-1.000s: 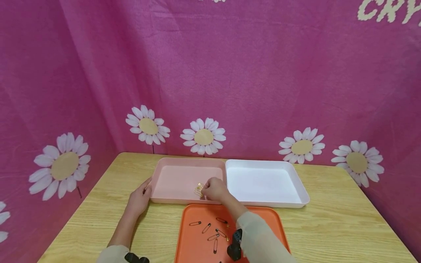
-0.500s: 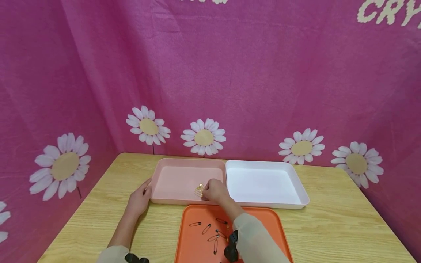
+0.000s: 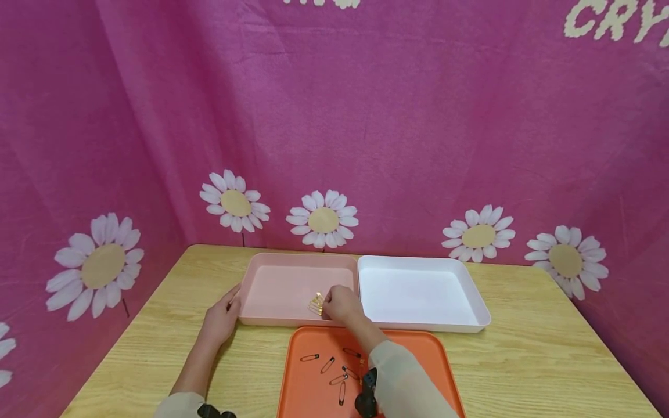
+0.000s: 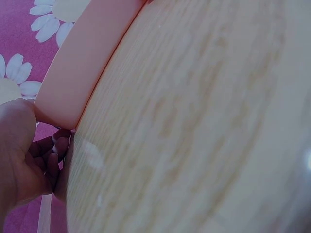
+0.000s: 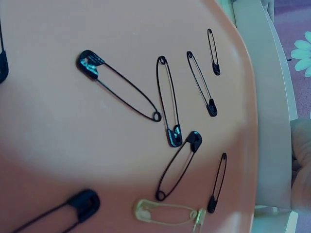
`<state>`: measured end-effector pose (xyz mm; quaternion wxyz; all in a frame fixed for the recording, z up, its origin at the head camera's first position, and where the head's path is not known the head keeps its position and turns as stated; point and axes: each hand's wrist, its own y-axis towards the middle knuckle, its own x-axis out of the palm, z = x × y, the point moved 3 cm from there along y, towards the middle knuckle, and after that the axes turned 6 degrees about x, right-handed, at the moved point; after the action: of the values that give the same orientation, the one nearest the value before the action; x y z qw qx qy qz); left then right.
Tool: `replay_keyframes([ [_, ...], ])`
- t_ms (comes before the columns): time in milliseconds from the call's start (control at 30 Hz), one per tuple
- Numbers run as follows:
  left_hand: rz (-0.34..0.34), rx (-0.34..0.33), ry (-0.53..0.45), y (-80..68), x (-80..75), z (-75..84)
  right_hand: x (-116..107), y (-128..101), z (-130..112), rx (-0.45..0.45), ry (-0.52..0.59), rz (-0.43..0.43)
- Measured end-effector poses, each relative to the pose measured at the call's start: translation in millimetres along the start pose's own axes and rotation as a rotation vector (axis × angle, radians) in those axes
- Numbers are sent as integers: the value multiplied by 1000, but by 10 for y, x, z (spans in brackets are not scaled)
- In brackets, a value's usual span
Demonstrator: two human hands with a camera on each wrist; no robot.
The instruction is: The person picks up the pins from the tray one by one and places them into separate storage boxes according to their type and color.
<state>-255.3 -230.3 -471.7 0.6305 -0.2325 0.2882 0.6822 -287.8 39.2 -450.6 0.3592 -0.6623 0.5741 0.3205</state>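
A pink tray stands at the back of the table, and my left hand grips its left side. In the left wrist view my left thumb lies on the rim, with the fingers curled at the corner. My right hand is inside the tray's near right part, fingers curled down beside a small cluster of gold safety pins. Its fingertips are hidden, so whether they pinch a pin does not show. Below the right forearm lies an orange tray with several black safety pins and a gold safety pin.
A white tray adjoins the pink one on its right. All the trays sit on a wooden table. Behind it hangs a magenta curtain printed with daisies. The right sleeve covers part of the orange tray.
My right hand has shifted very slightly right within the pink tray, and its forearm has moved a little left. The left hand keeps its place.
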Motion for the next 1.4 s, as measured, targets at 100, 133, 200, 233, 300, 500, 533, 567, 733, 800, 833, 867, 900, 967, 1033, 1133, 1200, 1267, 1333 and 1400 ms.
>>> replay_keyframes([
  [100, 3, 4, 2, -1, 3, -7, 6, -2, -5, -3, -13, 5],
  [133, 6, 6, 5, 0, 3, -11, 7, -1, -6, -4, -16, 6],
  [200, 8, 8, 8, 2, 3, -14, 10, 3, -8, -5, -23, 7],
  [233, 8, 7, 9, 4, 3, -15, 12, 5, -8, -7, -28, 8],
  [300, 10, 7, 9, 4, 2, -15, 11, 8, -7, -15, -36, 18],
  [500, 7, 4, 9, 3, 8, -16, 8, 3, -7, -22, -47, 21],
  [533, 5, 3, 11, 4, 9, -19, 8, 1, -7, -21, -44, 17],
  [567, 5, 1, 9, 3, 8, -18, 6, 0, -9, -21, -38, 15],
  [733, 2, -3, 10, 7, 5, -18, -7, -8, -14, -7, 0, 9],
  [800, 0, -4, 12, 8, 4, -19, -9, -6, -15, 7, 18, 4],
  [833, 0, -4, 13, 9, 5, -20, -7, -4, -13, 14, 28, 0],
  [867, -1, -5, 12, 9, 6, -22, -5, -1, -12, 22, 34, -3],
  [900, 0, -6, 12, 10, 8, -26, -2, 3, -9, 24, 38, -4],
  [967, 2, -2, 12, 14, 11, -29, 2, 7, -5, 33, 49, -10],
  [1033, 4, 3, 13, 17, 14, -33, 7, 8, 1, 32, 62, -10],
  [1133, 5, 11, 14, 20, 18, -38, 10, 2, 7, 29, 101, -18],
  [1200, 5, 13, 14, 20, 19, -38, 9, -1, 11, 28, 135, -26],
  [1267, 4, 14, 13, 19, 17, -35, 2, -2, 14, 31, 166, -34],
  [1333, 8, 17, 14, 14, 13, -26, -9, -2, 14, 29, 189, -40],
  [1400, 10, 17, 14, 12, 6, -21, -23, -1, 10, 15, 206, -40],
])
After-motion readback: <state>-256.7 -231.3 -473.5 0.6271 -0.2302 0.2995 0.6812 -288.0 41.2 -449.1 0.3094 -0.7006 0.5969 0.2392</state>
